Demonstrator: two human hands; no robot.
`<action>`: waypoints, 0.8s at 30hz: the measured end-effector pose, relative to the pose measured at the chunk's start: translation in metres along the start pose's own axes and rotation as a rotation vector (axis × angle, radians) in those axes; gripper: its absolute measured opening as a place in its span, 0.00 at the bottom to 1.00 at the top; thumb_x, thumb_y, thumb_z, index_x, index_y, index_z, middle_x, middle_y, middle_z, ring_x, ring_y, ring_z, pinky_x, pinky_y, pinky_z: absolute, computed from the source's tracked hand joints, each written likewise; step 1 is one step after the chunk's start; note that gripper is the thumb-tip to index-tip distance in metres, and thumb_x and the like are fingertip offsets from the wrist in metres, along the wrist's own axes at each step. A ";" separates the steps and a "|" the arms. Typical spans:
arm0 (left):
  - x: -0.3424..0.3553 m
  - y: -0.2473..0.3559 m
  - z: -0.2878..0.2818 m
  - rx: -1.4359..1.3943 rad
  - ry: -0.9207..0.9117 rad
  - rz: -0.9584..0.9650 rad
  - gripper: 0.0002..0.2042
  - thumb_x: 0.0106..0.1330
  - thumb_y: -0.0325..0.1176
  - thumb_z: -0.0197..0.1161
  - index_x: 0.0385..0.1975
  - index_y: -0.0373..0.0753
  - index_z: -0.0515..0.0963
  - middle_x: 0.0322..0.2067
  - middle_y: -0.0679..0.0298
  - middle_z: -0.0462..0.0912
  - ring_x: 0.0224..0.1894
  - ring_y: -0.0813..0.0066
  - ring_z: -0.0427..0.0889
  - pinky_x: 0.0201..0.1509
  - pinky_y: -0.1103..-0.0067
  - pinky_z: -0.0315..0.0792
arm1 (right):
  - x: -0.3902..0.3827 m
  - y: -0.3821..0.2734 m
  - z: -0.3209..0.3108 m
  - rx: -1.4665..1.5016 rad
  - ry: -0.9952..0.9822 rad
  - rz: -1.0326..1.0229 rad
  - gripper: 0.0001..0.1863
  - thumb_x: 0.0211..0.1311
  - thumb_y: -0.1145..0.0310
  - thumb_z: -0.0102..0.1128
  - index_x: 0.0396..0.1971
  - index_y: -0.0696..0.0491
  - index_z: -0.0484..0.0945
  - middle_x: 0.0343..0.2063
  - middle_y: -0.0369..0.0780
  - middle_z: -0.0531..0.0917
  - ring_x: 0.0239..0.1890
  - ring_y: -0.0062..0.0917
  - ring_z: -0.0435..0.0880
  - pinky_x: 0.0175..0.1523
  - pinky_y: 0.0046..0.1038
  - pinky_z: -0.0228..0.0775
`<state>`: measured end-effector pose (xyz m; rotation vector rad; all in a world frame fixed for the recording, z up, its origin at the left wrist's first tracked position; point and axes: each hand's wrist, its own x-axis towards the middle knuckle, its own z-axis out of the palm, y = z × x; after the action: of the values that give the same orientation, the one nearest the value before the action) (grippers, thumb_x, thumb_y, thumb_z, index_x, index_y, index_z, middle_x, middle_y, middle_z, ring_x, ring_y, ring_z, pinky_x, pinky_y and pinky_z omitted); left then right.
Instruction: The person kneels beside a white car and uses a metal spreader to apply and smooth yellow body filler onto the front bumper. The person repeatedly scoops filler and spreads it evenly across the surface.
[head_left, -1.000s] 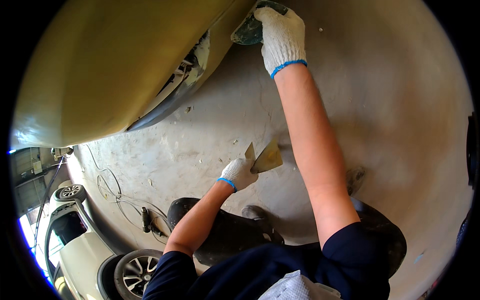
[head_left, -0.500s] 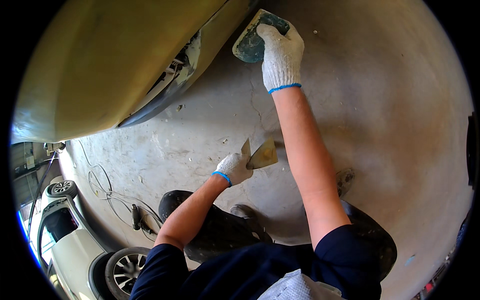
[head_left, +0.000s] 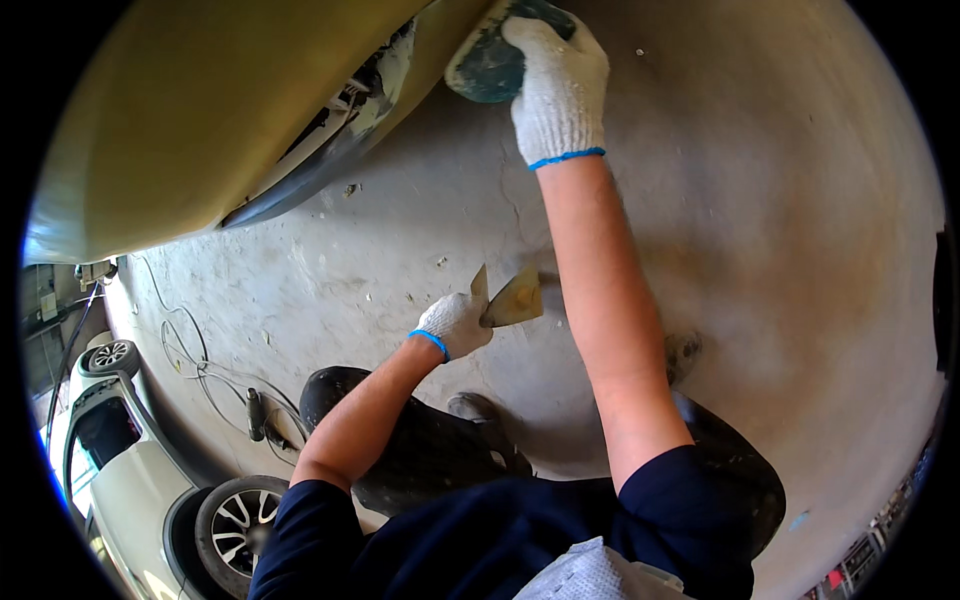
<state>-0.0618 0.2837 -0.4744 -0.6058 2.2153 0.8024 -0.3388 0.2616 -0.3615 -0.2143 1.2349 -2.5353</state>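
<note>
My right hand (head_left: 560, 85), in a white knit glove with a blue cuff, is stretched far forward. Its thumb and fingers grip a dark green, smeared flat filler spreader (head_left: 487, 68), whose left edge is close to the yellowish car body (head_left: 210, 110); whether they touch I cannot tell. My gloved left hand (head_left: 455, 326) is lower, over the floor, closed around a putty knife. The putty knife's broad blade (head_left: 518, 300) points right with yellowish residue on it, and a second narrow blade (head_left: 479, 283) sticks up beside it. The handles are hidden in the glove.
A dark opening (head_left: 350, 100) with exposed parts breaks the car body's lower side. A light-coloured car (head_left: 150, 490) with a large wheel (head_left: 240, 530) stands at the lower left. Cables (head_left: 205, 370) and a black hand tool (head_left: 256, 415) lie on the grey floor (head_left: 770, 250).
The whole view has shifted a little. My right hand with the spreader has moved slightly further forward and left, and both hands keep their grip.
</note>
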 end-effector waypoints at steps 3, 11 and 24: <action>-0.002 0.003 -0.004 -0.008 0.011 -0.003 0.17 0.57 0.41 0.64 0.38 0.34 0.83 0.36 0.42 0.86 0.42 0.41 0.85 0.48 0.55 0.79 | 0.006 -0.003 -0.019 -0.062 0.123 0.072 0.13 0.57 0.75 0.68 0.42 0.62 0.84 0.33 0.39 0.87 0.33 0.23 0.85 0.45 0.27 0.81; -0.010 -0.004 -0.004 -0.040 0.050 -0.014 0.16 0.58 0.42 0.64 0.38 0.36 0.83 0.34 0.44 0.86 0.42 0.41 0.85 0.48 0.55 0.78 | 0.011 -0.008 -0.032 -0.594 -0.013 -0.483 0.14 0.58 0.76 0.66 0.45 0.61 0.82 0.36 0.39 0.85 0.37 0.23 0.84 0.47 0.26 0.81; -0.015 -0.009 -0.021 -0.132 0.208 -0.070 0.14 0.60 0.41 0.62 0.37 0.36 0.82 0.34 0.42 0.85 0.40 0.39 0.84 0.46 0.54 0.78 | -0.065 -0.019 -0.024 -0.544 -0.150 -0.278 0.11 0.61 0.78 0.62 0.43 0.57 0.80 0.38 0.41 0.85 0.39 0.26 0.85 0.46 0.29 0.80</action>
<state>-0.0559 0.2659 -0.4552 -0.8603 2.3260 0.8887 -0.2878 0.3128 -0.3618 -0.7276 1.9173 -2.2755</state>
